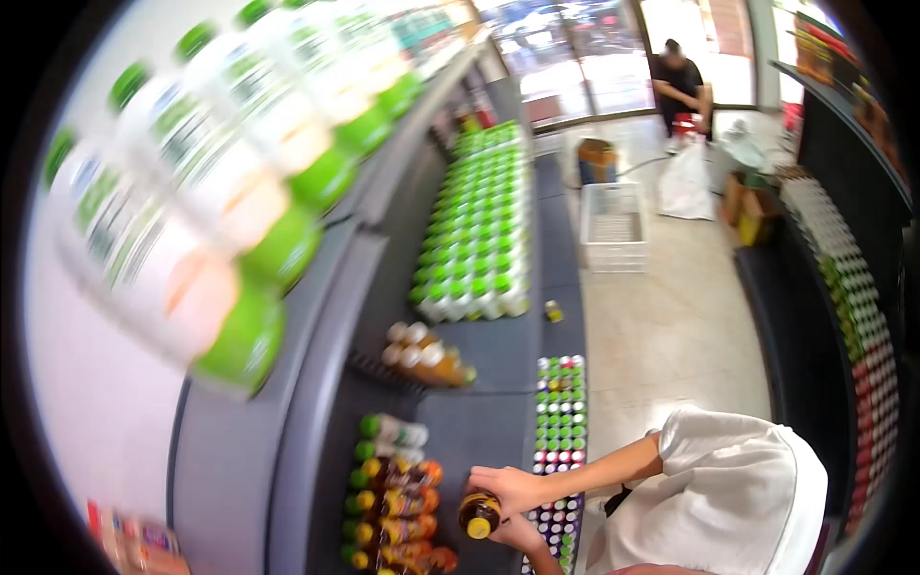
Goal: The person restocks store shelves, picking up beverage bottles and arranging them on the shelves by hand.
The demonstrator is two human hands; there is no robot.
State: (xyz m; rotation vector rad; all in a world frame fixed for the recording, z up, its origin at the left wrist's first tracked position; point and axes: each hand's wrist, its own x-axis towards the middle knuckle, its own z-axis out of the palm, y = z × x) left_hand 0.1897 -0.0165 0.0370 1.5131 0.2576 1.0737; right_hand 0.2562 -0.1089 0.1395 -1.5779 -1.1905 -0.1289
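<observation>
A dark brown bottle with a yellow cap [478,517] is in my hands over the lower shelf, its cap end towards the camera. My right hand [510,487] is wrapped round it from the far side. Close below, my left hand [518,534] is closed against the bottle's near side, with its fingers partly hidden. Left of my hands lies a row of brown drink bottles with orange labels [398,503], and several green-capped bottles [395,429] lie beyond them. Under my forearms runs a strip of small bottles with green, white and dark caps [561,422].
Large green-and-white bottles [206,192] line the upper shelf. Packed green-capped bottles [479,220] and some amber bottles [431,364] stand farther along. A white crate [613,225] and a white bag [685,184] are on the aisle floor. A person [680,86] sits by the door.
</observation>
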